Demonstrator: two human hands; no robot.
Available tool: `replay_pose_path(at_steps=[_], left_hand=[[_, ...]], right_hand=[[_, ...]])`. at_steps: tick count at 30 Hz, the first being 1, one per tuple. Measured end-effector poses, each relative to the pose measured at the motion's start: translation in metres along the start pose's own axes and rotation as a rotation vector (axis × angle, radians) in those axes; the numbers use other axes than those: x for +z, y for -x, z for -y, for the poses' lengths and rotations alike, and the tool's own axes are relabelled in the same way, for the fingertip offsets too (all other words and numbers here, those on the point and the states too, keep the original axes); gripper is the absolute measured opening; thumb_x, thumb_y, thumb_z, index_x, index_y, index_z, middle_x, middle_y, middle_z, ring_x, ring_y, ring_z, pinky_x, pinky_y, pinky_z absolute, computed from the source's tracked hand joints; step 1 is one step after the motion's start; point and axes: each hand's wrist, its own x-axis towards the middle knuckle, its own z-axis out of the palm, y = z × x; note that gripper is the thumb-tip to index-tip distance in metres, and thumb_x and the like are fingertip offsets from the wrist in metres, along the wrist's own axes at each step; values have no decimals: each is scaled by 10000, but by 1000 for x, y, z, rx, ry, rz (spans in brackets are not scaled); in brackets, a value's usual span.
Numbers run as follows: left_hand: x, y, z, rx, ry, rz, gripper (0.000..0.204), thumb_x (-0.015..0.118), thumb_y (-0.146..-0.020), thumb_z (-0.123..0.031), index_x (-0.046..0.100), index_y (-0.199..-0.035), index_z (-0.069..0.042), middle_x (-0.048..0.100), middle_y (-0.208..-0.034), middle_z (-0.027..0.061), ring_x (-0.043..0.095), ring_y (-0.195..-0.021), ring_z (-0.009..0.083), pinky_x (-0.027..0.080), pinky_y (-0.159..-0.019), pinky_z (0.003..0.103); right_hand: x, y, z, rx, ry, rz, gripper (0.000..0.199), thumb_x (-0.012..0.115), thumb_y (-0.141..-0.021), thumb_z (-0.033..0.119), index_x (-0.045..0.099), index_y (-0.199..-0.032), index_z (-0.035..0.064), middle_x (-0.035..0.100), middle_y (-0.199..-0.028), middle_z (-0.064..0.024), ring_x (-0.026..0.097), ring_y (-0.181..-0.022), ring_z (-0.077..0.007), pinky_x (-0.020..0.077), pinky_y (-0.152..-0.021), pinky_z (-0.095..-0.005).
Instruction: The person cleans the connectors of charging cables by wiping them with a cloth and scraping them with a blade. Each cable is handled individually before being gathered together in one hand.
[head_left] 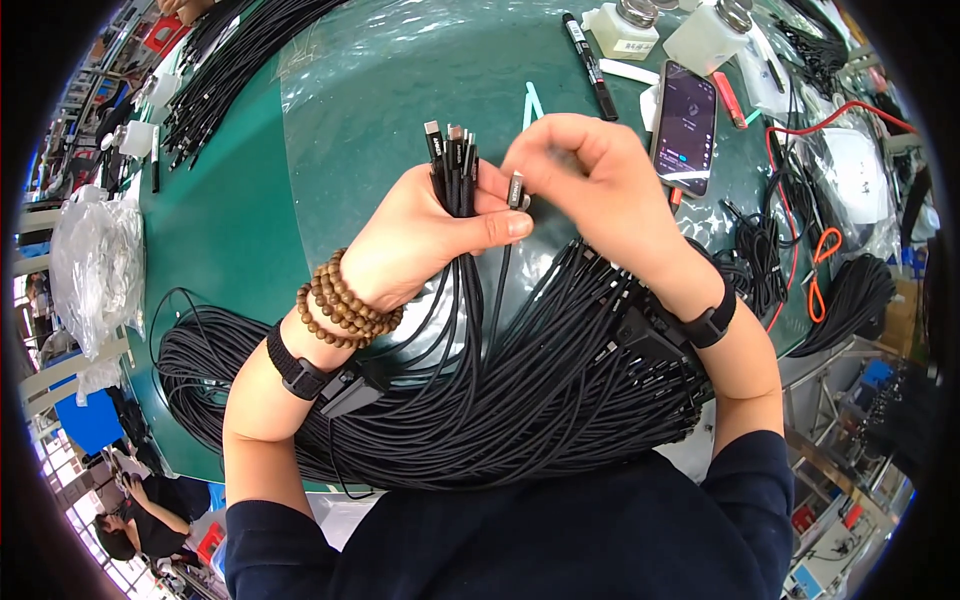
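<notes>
My left hand [420,235] is closed around a bunch of thin black cables [455,165], their connector ends sticking up above the fist. My right hand [590,180] pinches the connector of one more black cable [516,190] just right of that bunch, close to my left thumb. A large bundle of black cables [520,400] lies across the green table [230,210] under both forearms. A wooden bead bracelet and a black band sit on my left wrist, and a black band on my right.
A phone [686,125] with a lit screen lies right of my hands. A black marker [590,65], two white bottles [625,28], an orange lighter [730,100] and red wires [820,255] are at the back right. More black cables [225,75] lie back left, a clear plastic bag [95,265] at left.
</notes>
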Motion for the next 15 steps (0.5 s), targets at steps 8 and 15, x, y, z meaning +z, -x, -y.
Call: replay_pose_path(at_steps=[8, 15], left_hand=[[-6, -1, -3, 30, 74, 114, 254, 665, -851, -54, 586, -1076, 34, 668, -952, 98, 638, -864, 146, 502, -762, 267], [-12, 2, -11, -136, 109, 97, 297, 637, -877, -76, 568, -1141, 42, 638, -1053, 107, 617, -932, 142, 490, -841, 279]], right_hand=[[-10, 1, 8, 129, -330, 130, 76, 659, -854, 72, 647, -894, 8, 641, -781, -18, 561, -674, -38, 412, -595, -166], [-31, -2, 17, 73, -137, 146, 70, 672, -842, 56, 642, -878, 4, 639, -753, -21, 565, -645, -38, 419, -570, -186]])
